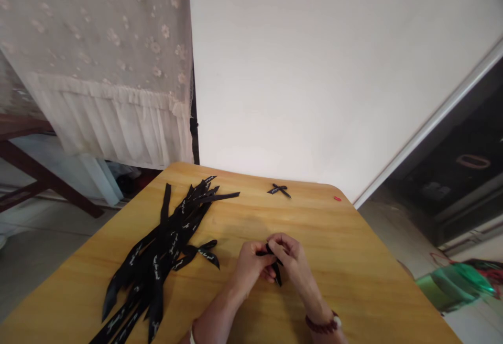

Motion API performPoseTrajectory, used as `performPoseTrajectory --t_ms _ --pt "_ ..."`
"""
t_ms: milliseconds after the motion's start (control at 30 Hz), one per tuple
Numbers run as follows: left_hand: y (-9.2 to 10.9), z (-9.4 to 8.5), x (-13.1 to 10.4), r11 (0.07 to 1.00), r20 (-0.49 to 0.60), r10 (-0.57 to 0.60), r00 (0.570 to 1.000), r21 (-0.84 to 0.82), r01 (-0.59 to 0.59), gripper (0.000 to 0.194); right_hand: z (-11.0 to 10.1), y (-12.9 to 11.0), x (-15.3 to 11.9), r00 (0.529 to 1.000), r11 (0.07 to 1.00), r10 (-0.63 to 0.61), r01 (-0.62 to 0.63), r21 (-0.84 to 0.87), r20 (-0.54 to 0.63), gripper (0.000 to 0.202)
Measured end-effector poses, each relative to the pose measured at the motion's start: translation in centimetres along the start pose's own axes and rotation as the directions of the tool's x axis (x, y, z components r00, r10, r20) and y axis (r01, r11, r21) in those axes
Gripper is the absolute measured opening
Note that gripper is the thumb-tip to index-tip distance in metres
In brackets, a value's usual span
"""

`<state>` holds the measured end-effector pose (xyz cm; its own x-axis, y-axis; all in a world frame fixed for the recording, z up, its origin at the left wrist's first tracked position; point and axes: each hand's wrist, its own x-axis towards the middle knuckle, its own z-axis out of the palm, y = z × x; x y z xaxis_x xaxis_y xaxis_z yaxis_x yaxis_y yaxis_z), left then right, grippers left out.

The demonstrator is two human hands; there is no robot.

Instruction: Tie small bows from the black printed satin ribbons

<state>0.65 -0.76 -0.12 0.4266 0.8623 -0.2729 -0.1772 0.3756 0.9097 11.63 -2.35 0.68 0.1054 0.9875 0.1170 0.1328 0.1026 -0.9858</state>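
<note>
Bare forearms [220, 307] lead to the left hand [251, 261] and right hand [290, 255], fingertips of both pinched on a black ribbon [277, 276] between them, its tail pointing wearerward. Left of the left hand, the nearer one, a printed-ribbon pile [157, 262] slants away rightward; beyond both lies a tied bow [279, 190].

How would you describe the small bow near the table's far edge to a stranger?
On the wooden table, look past the left hand and right hand toward the white wall. Near the far edge lies a black bow with pale lettering, alone between the ribbon pile at left and a small red piece at right.
</note>
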Motion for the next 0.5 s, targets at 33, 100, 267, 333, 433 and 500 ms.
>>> performPoseTrajectory --t_ms 33,100,267,333,433,500 --pt "-0.01 0.0 0.01 1.0 -0.001 0.001 1.0 0.003 -0.001 0.018 0.0 0.1 0.01 1.0 1.0 0.001 -0.001 -0.018 0.002 0.015" --pt "-0.03 0.03 0.04 1.0 -0.006 -0.001 1.0 0.02 0.001 0.021 0.01 0.32 0.05 1.0 0.998 0.0 -0.001 -0.057 -0.011 0.01" --pt "-0.13 0.06 0.22 0.998 0.0 -0.025 1.0 0.061 0.025 0.022 0.14 0.74 0.1 1.0 0.998 -0.008 0.007 -0.065 -0.016 0.01" --pt "-0.18 0.02 0.27 0.997 -0.002 -0.024 1.0 0.068 0.024 0.023 0.24 0.75 0.07 1.0 0.999 -0.006 0.005 -0.049 -0.002 0.011" --pt "-0.19 -0.01 0.26 0.997 0.005 -0.015 1.0 0.074 0.015 0.022 0.39 0.75 0.01 1.0 1.0 -0.006 0.006 -0.023 0.012 0.013" --pt "-0.15 0.01 0.22 0.997 0.004 -0.014 1.0 0.075 0.014 0.022 0.45 0.83 -0.02 1.0 1.0 -0.003 0.003 -0.014 0.012 0.014"
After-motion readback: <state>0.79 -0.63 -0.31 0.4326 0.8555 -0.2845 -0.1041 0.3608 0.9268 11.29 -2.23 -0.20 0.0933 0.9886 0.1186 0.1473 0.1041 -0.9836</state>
